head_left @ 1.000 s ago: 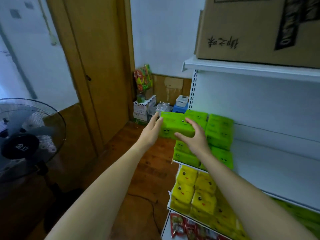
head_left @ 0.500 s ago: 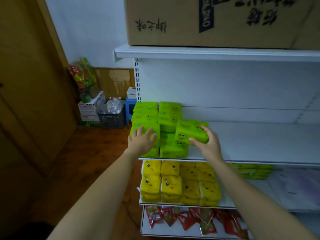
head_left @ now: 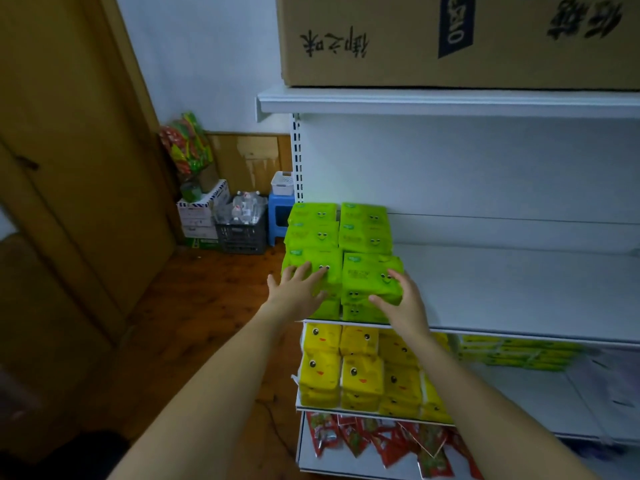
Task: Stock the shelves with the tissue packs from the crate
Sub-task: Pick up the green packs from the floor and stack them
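Observation:
Green tissue packs with cartoon eyes are stacked at the left end of the white middle shelf (head_left: 519, 292). My right hand (head_left: 401, 303) grips one green tissue pack (head_left: 370, 277), which rests on top of the front right stack. My left hand (head_left: 298, 289) lies flat with fingers spread against the front left stack of green packs (head_left: 313, 261). Two more green stacks (head_left: 363, 226) stand behind. The crate the packs come from is out of sight.
Yellow tissue packs (head_left: 346, 372) fill the shelf below, red snack bags (head_left: 374, 441) the bottom one. A big cardboard box (head_left: 450, 39) sits on the top shelf. Left of the shelving are a wooden door (head_left: 79, 150), a dark crate of bottles (head_left: 242, 233) and a blue stool (head_left: 278, 213).
My right hand has carried the green pack left and down onto the front right stack. My left hand stays pressed on the front left stack. The view moved slightly closer.

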